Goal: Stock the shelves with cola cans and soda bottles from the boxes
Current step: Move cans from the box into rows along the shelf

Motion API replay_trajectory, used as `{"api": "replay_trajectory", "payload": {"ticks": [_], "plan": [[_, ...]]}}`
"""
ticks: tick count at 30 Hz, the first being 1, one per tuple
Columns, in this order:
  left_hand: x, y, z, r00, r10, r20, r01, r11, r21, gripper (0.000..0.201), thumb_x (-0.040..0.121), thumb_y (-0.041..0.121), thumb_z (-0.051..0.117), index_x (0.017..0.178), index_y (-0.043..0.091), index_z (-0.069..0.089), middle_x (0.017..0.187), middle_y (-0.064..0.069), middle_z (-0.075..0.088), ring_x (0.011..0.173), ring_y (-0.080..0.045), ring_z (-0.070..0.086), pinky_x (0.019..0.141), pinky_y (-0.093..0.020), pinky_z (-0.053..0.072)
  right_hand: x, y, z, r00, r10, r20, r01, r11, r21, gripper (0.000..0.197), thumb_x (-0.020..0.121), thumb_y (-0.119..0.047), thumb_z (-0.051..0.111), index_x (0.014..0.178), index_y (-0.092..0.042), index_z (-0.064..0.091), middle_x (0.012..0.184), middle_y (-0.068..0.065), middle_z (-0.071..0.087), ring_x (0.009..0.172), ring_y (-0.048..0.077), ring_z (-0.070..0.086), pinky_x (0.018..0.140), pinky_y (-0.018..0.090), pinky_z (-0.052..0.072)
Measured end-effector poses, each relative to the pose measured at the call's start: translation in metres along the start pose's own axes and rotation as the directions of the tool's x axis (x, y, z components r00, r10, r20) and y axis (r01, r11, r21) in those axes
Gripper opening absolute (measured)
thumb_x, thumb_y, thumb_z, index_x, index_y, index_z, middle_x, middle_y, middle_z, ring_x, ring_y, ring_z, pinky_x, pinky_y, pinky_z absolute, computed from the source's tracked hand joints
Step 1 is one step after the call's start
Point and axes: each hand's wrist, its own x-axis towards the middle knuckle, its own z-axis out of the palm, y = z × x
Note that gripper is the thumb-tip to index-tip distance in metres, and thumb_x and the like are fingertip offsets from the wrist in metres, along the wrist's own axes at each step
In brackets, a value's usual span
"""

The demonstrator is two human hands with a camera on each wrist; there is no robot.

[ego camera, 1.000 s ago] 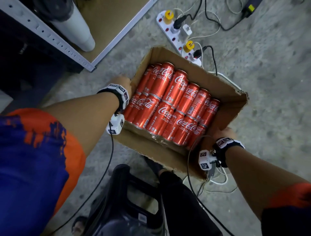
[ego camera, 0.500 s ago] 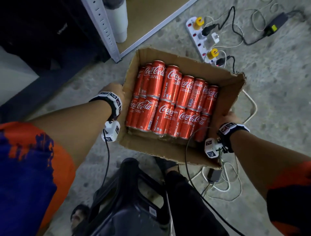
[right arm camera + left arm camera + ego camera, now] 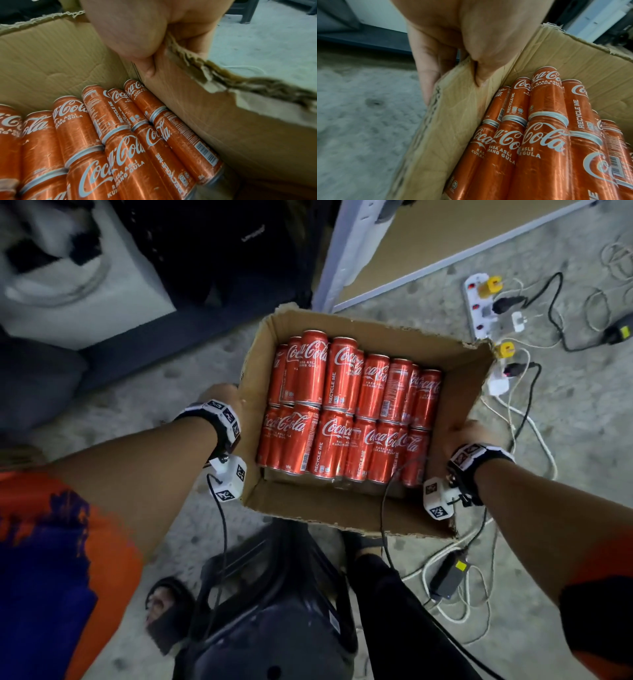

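An open cardboard box (image 3: 342, 517) is held off the floor, packed with several red cola cans (image 3: 346, 409) lying on their sides in two rows. My left hand (image 3: 222, 395) grips the box's left wall (image 3: 457, 111), thumb inside and fingers (image 3: 426, 75) outside. My right hand (image 3: 476, 433) grips the torn right wall (image 3: 214, 121) the same way, thumb (image 3: 145, 33) inside just above the cans (image 3: 120, 148). Shrink film covers the cans (image 3: 544, 135).
A grey metal shelf post (image 3: 337, 251) and a brown shelf board (image 3: 445, 237) stand just beyond the box. A power strip (image 3: 479, 306) with plugs and cables lies on the concrete floor at right. A black stool (image 3: 274, 611) and a sandalled foot (image 3: 164, 607) are below the box.
Both hands have kept their grip while the box swung left, away from the power strip and up to the shelf post. The box now sits squarer in view.
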Motion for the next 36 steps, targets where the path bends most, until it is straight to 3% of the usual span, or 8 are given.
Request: {"api": "replay_trajectory", "payload": {"ticks": [4,8,16,21,26,29,34,36], "plan": [[-0.015,-0.053,-0.001,0.998,-0.050,-0.036,0.050,0.999,-0.008,0.013,0.101,0.020,0.054,0.102,0.010,0.064,0.087,-0.008,0.060,0.081,-0.030,0.061,0.077,-0.038,0.051,-0.017,-0.039,0.012,0.999,-0.042,-0.004,0.043,0.997,0.058,0.035,0.104,-0.024,0.043,0.115,0.003,0.063,0.122,0.026,0.065,0.113,0.040,0.062,0.081,0.034,0.040],[-0.030,-0.102,0.000,0.991,-0.123,-0.055,0.120,0.991,-0.053,0.019,0.101,0.019,0.054,0.088,0.008,0.061,0.080,-0.008,0.060,0.068,-0.025,0.056,0.070,-0.036,0.046,-0.032,-0.076,0.028,0.994,-0.111,-0.010,0.111,0.991,0.077,0.026,0.102,-0.026,0.045,0.085,-0.010,0.056,0.107,0.023,0.068,0.084,0.033,0.058,0.075,0.034,0.043],[-0.061,-0.199,0.006,0.986,-0.163,-0.029,0.161,0.984,-0.071,0.014,0.098,0.008,0.054,0.095,0.004,0.067,0.085,-0.009,0.062,0.077,-0.031,0.064,0.080,-0.042,0.058,-0.073,-0.142,0.054,0.980,-0.199,0.004,0.199,0.980,0.006,0.028,0.097,-0.035,0.048,0.091,-0.011,0.060,0.086,0.012,0.060,0.074,0.031,0.056,0.072,0.034,0.046],[-0.072,-0.241,0.010,0.963,-0.269,0.001,0.266,0.954,-0.134,0.033,0.102,0.014,0.054,0.127,-0.006,0.061,0.128,-0.027,0.061,0.119,-0.043,0.058,0.098,-0.045,0.046,-0.099,-0.180,0.073,0.960,-0.280,0.016,0.281,0.959,-0.030,0.027,0.100,-0.030,0.049,0.088,-0.009,0.060,0.087,0.014,0.060,0.079,0.032,0.058,0.072,0.035,0.047],[-0.094,-0.285,0.016,0.971,-0.239,0.030,0.240,0.969,-0.055,0.023,0.103,0.015,0.052,0.113,0.001,0.066,0.114,-0.019,0.066,0.102,-0.037,0.064,0.091,-0.045,0.055,-0.123,-0.208,0.091,0.956,-0.291,0.020,0.292,0.954,-0.067,0.033,0.098,-0.031,0.051,0.075,-0.008,0.058,0.072,0.008,0.058,0.067,0.028,0.056,0.073,0.034,0.050],[-0.100,-0.302,0.017,0.969,-0.244,0.050,0.245,0.969,-0.026,0.021,0.102,0.014,0.054,0.112,-0.001,0.064,0.113,-0.021,0.065,0.104,-0.038,0.064,0.091,-0.045,0.054,-0.137,-0.221,0.098,0.957,-0.289,0.004,0.288,0.953,-0.100,0.037,0.097,-0.035,0.049,0.070,-0.011,0.053,0.066,0.004,0.055,0.058,0.021,0.054,0.074,0.036,0.053],[-0.107,-0.330,0.023,0.944,-0.317,0.091,0.327,0.937,-0.121,0.025,0.104,0.016,0.051,0.112,-0.003,0.065,0.114,-0.023,0.066,0.106,-0.038,0.063,0.087,-0.041,0.051,-0.156,-0.237,0.110,0.943,-0.332,0.007,0.330,0.933,-0.141,0.032,0.101,-0.032,0.048,0.076,-0.012,0.055,0.067,0.002,0.052,0.058,0.019,0.051,0.068,0.033,0.045],[-0.113,-0.339,0.025,0.932,-0.343,0.116,0.358,0.921,-0.155,0.028,0.105,0.017,0.049,0.116,-0.003,0.064,0.118,-0.023,0.064,0.111,-0.039,0.062,0.093,-0.043,0.051,-0.164,-0.243,0.112,0.941,-0.337,0.021,0.337,0.934,-0.120,0.025,0.101,-0.029,0.049,0.083,-0.012,0.057,0.067,0.002,0.051,0.058,0.018,0.049,0.065,0.032,0.041]]}}
